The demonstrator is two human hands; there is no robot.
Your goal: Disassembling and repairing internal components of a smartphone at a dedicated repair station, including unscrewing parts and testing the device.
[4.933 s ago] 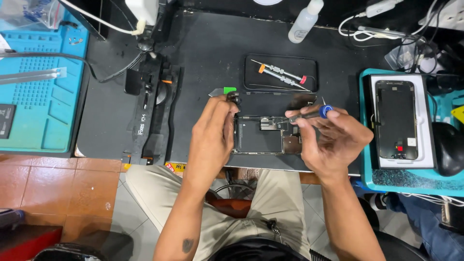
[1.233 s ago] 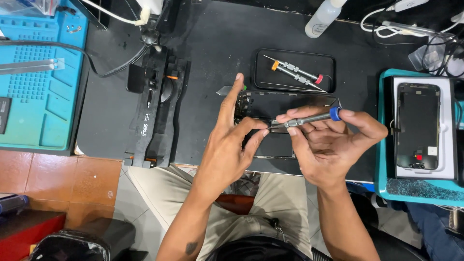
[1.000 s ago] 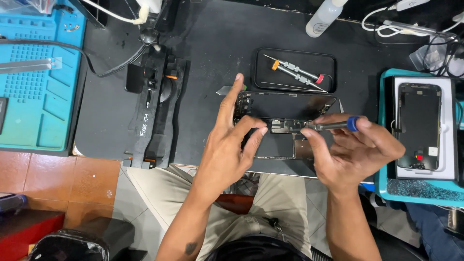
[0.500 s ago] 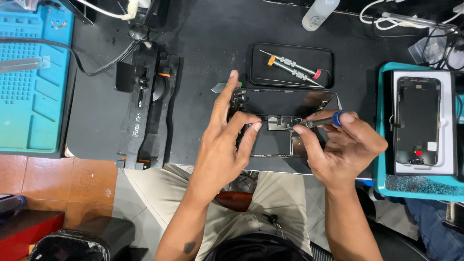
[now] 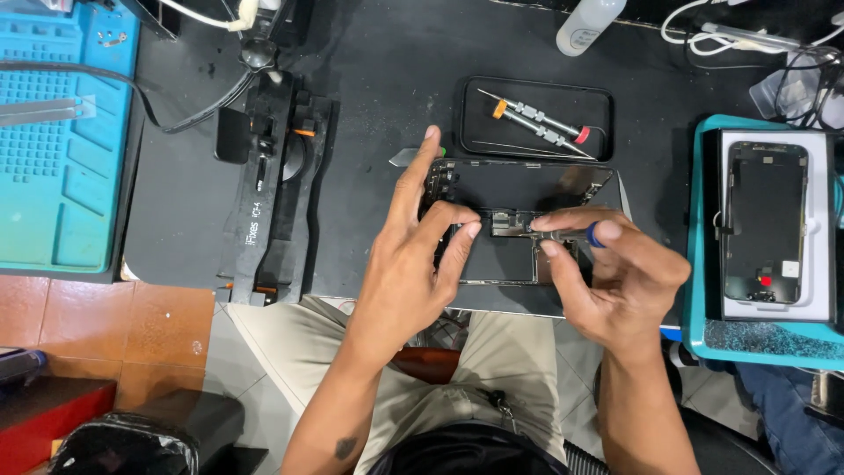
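The opened phone (image 5: 519,224) lies just below the tray (image 5: 536,119), steadied at its left edge by the left hand (image 5: 413,273), fingers spread, gripping nothing. A screwdriver (image 5: 567,235) is pinched in the right hand (image 5: 615,281), tip on the boards. The phone is judged light, stiff and fragile inside, best held by its frame edges.

Lower left of the opened phone (image 5: 519,229) covered by the left hand (image 5: 413,273); lower right corner hidden beneath the right hand (image 5: 615,281). Screwdriver (image 5: 563,234) mostly buried in the fingers, tip too small to make out against the phone's insides. Plastic bottle (image 5: 587,14) cut off by the top edge, white cables (image 5: 747,35) likewise. Blue mat (image 5: 61,149) clipped at the left edge. Small parts on the mat's top corner too tiny to identify. Black bag (image 5: 132,444) cropped at the bottom
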